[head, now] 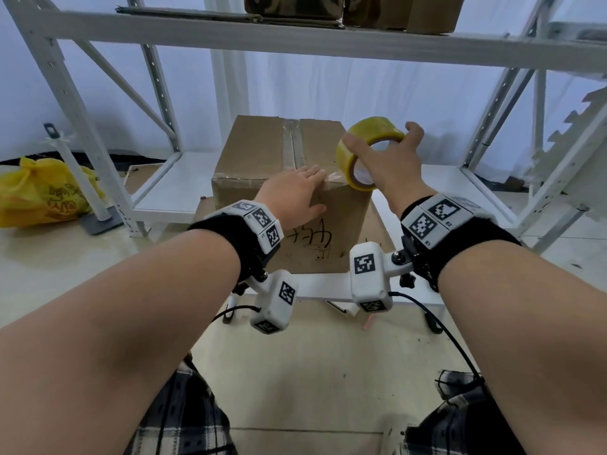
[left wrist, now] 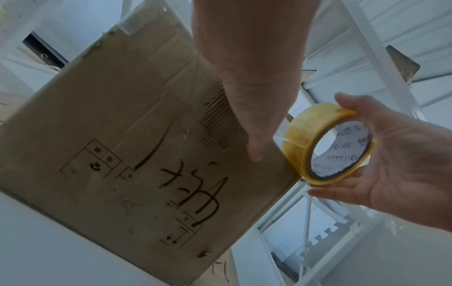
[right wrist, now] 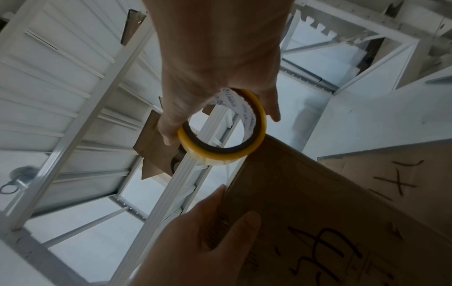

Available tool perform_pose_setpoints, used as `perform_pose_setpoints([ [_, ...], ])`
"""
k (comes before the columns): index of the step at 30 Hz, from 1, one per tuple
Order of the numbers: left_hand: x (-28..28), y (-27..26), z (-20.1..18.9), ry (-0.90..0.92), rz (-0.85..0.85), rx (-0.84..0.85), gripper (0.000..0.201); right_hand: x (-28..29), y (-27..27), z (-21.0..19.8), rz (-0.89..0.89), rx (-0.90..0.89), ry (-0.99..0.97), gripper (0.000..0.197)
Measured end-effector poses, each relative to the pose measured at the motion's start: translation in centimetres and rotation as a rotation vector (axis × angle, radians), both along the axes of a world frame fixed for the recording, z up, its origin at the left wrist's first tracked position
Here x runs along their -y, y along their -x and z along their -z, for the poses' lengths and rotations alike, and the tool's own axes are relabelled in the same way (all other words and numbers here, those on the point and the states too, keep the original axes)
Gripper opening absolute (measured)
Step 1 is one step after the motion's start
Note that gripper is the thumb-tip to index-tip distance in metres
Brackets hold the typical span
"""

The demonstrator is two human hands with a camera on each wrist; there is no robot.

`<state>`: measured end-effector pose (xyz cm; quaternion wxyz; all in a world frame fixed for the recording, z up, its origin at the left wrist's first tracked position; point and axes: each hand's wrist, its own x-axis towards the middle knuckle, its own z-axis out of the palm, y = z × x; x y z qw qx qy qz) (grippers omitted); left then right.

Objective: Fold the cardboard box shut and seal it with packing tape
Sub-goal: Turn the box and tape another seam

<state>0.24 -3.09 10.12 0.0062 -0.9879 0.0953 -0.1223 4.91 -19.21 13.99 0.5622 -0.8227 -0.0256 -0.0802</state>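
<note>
A brown cardboard box with black handwriting on its front stands closed on a low white shelf. Clear tape runs along its top seam. My left hand lies flat over the near top edge, fingers straight on the top and thumb on the front face. My right hand grips a yellow tape roll just off the box's right near corner. A short clear strip stretches from the roll to under my left fingertips. The roll touches the box's right edge in the left wrist view.
White metal shelving surrounds the box, with more cardboard boxes on the upper shelf overhead. A yellow plastic bag and a white post on a grey base stand on the floor at left. Flat cardboard lies under the box.
</note>
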Motion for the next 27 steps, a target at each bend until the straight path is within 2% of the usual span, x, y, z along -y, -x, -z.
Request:
perform_pose_setpoints([
  [4, -0.5, 0.3, 0.2, 0.038, -0.03, 0.015, 0.064, -1.5, 0.3, -1.0, 0.001, 0.044, -0.006, 0.091],
  [9, -0.5, 0.3, 0.4, 0.031, -0.034, 0.028, 0.067, -1.7, -0.1, -2.3, 0.006, 0.227, 0.162, 0.09],
  [12, -0.3, 0.2, 0.4, 0.016, -0.032, 0.037, 0.064, 0.4, -0.9, -1.4, 0.104, 0.191, 0.214, 0.09],
  [15, 0.1, 0.3, 0.2, -0.007, -0.027, 0.064, 0.057, 1.5, -1.0, -0.5, 0.12, 0.181, 0.299, 0.09],
  [27, 2.3, -0.8, 0.2, -0.161, -0.131, -0.009, 0.08, 1.7, -1.0, 0.4, 0.096, 0.136, 0.369, 0.091],
])
